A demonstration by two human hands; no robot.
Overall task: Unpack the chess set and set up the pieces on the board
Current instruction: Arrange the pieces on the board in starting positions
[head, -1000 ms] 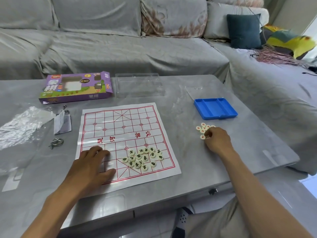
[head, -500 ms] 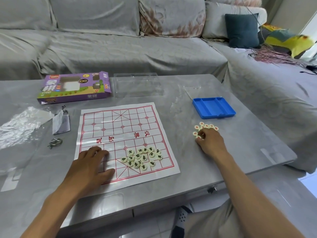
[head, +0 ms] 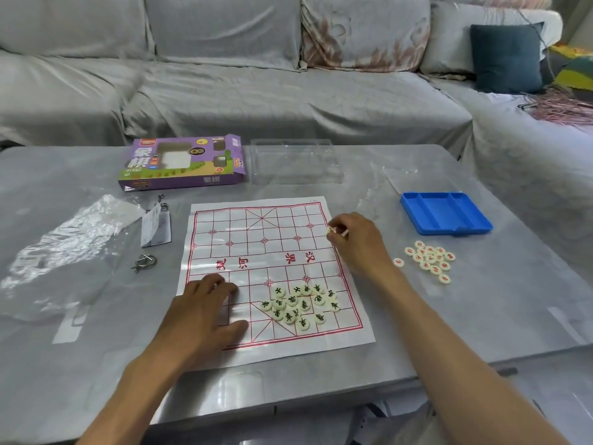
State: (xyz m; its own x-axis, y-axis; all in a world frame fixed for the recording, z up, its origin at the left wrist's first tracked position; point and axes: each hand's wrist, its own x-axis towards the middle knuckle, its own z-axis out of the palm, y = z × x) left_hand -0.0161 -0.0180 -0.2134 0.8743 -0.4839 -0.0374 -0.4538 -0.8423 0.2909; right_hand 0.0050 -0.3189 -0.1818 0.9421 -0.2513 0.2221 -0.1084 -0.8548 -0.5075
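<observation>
**A red-marked piece at the board's right edge**

The right hand (head: pixel 359 242) is curling its fingers in and pinching one small cream round chess piece with a red character (head: pixel 330 230) between thumb and fingertips, holding it right at the right-hand border of the white paper board with red grid lines (head: pixel 256 239), on the far half. Whether the piece is touching the paper I cannot tell.

The left hand (head: pixel 205 311) is lying flat on the near left corner of that board, fingers nearly straight and slightly spread, thumb out to the side, pressing the sheet down and holding nothing.

Just beside that hand, on the near right part of the board, the cluster of cream round pieces with black characters (head: pixel 300 303) is sitting bunched together. Off the board to the right, the heap of cream round pieces with red characters (head: pixel 430 260) is resting on the grey tabletop (head: pixel 481 316), near the blue plastic compartment tray (head: pixel 446 213).

Farther back the purple cardboard game box (head: pixel 183 163) and the clear plastic lid (head: pixel 295 160) are lying side by side. To the left are crumpled clear wrapping (head: pixel 73 236), a small folded paper leaflet (head: pixel 155 226) and a metal ring puzzle (head: pixel 144 261).
</observation>
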